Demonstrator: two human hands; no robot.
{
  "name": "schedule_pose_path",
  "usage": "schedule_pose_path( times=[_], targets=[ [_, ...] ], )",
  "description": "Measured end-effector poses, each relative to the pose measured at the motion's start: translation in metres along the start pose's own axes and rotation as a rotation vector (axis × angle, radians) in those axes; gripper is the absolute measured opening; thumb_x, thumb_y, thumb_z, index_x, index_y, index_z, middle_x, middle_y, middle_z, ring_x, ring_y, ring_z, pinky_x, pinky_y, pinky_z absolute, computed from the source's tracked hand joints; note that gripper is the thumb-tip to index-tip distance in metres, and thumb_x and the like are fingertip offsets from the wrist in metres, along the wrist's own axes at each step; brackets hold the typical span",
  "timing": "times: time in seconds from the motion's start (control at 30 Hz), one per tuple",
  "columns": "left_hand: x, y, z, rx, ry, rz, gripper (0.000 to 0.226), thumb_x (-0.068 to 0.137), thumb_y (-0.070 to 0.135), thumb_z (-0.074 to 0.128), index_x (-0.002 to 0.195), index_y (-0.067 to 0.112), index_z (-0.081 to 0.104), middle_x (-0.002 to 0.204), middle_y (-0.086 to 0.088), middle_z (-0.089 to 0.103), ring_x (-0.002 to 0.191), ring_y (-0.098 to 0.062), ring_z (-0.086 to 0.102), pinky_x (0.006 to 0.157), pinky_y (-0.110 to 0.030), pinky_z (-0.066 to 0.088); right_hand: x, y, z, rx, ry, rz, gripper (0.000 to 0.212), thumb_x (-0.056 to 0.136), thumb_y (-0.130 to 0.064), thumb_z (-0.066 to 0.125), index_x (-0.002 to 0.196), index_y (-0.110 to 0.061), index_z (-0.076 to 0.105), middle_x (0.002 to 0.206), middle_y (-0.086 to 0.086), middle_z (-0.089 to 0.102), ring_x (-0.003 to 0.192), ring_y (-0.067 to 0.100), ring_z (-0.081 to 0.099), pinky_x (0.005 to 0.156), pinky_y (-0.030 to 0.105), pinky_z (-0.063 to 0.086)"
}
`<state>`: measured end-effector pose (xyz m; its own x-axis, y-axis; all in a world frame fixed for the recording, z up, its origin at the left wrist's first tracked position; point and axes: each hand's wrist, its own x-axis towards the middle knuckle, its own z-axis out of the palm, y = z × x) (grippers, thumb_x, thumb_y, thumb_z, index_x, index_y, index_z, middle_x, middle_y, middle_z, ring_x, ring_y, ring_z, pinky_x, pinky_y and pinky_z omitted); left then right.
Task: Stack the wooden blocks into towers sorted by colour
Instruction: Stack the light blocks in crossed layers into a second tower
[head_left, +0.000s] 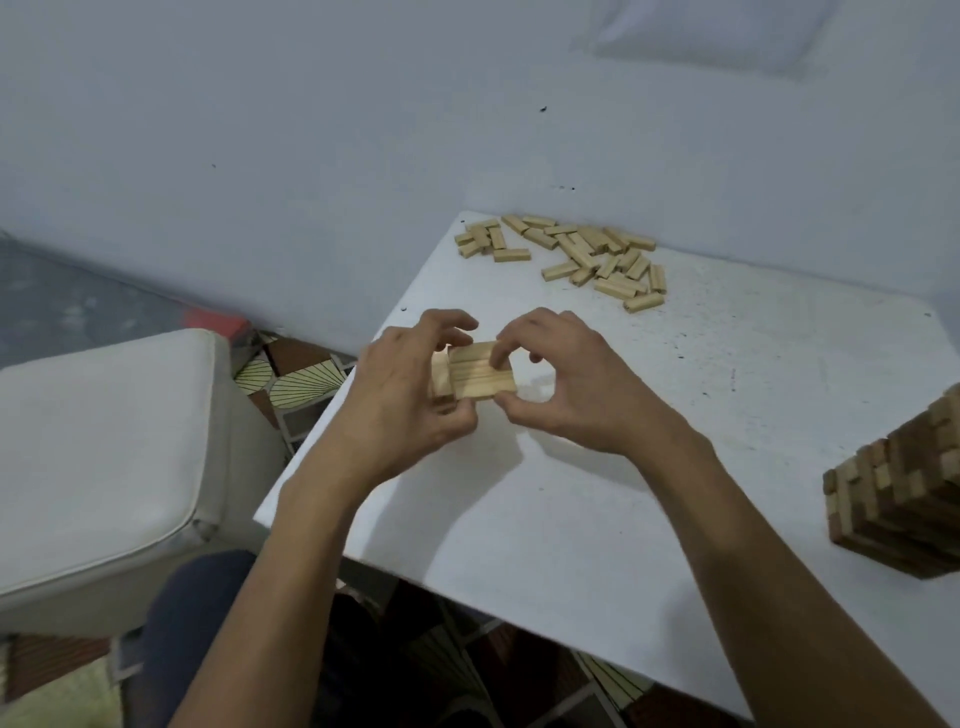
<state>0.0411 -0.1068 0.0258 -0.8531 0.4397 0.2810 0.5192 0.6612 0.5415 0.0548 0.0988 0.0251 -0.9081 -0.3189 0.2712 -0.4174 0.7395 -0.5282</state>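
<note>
A low stack of light wooden blocks (480, 371) stands near the left edge of the white table (675, 415). Its top layer shows three blocks side by side; a lower block pokes out to the left. My left hand (405, 395) grips the stack's left side, fingers curled over the top and thumb below. My right hand (561, 379) pinches the stack's right end between thumb and fingers. A loose pile of several light blocks (576, 254) lies at the table's far side. A tall tower of dark brown blocks (904, 493) stands at the right edge.
A white cushioned seat (104, 452) sits to the left of the table. Patterned floor tiles (291, 379) show between them. A pale wall runs behind the table. My knee in dark trousers (192, 623) is below the table's near corner.
</note>
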Motion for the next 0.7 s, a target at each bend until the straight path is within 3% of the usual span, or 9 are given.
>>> schedule_pose_path(
  times=[0.1, 0.23, 0.33, 0.57, 0.7],
  targets=[
    [-0.002, -0.020, -0.006, -0.026, -0.005, -0.044, 0.062, 0.070, 0.041, 0.062, 0.128, 0.035, 0.040, 0.118, 0.020, 0.058, 0.110, -0.013, 0.050, 0.095, -0.032, 0.030, 0.019, -0.004, 0.016, 0.009, -0.041, 0.012, 0.028, 0.078, -0.031, 0.073, 0.103, -0.026, 0.062, 0.111, -0.009, 0.056, 0.095, 0.012, 0.044, 0.082, 0.026, 0.039],
    [-0.002, -0.034, -0.007, -0.046, -0.005, -0.090, 0.061, 0.075, 0.033, 0.069, 0.129, 0.033, 0.042, 0.117, 0.021, 0.056, 0.112, -0.013, 0.049, 0.103, -0.046, 0.036, 0.032, -0.005, 0.028, 0.006, -0.072, 0.029, 0.028, 0.079, -0.030, 0.072, 0.105, -0.026, 0.062, 0.112, -0.007, 0.057, 0.098, 0.014, 0.044, 0.082, 0.027, 0.039],
    [-0.002, -0.039, -0.006, -0.076, -0.011, -0.115, 0.060, 0.078, 0.028, 0.072, 0.129, 0.032, 0.042, 0.117, 0.022, 0.055, 0.113, -0.011, 0.048, 0.103, -0.047, 0.037, 0.036, -0.005, 0.031, 0.000, -0.077, 0.035, 0.028, 0.079, -0.031, 0.072, 0.105, -0.026, 0.062, 0.113, -0.007, 0.057, 0.099, 0.014, 0.045, 0.082, 0.028, 0.040],
    [-0.003, -0.044, -0.003, -0.104, -0.025, -0.132, 0.058, 0.074, 0.038, 0.062, 0.129, 0.038, 0.042, 0.122, 0.022, 0.056, 0.114, -0.010, 0.050, 0.103, -0.048, 0.038, 0.039, -0.003, 0.035, 0.000, -0.101, 0.060, 0.028, 0.080, -0.031, 0.072, 0.106, -0.027, 0.062, 0.116, -0.007, 0.057, 0.102, 0.013, 0.045, 0.085, 0.030, 0.041],
    [-0.003, -0.048, -0.001, -0.085, -0.030, -0.123, 0.064, 0.072, 0.054, 0.057, 0.132, 0.039, 0.042, 0.129, 0.019, 0.054, 0.118, -0.012, 0.049, 0.104, -0.048, 0.038, 0.036, -0.002, 0.034, 0.021, -0.099, 0.063, 0.032, 0.080, -0.033, 0.073, 0.109, -0.028, 0.061, 0.120, -0.009, 0.054, 0.103, 0.014, 0.047, 0.087, 0.031, 0.042]
  ],
)
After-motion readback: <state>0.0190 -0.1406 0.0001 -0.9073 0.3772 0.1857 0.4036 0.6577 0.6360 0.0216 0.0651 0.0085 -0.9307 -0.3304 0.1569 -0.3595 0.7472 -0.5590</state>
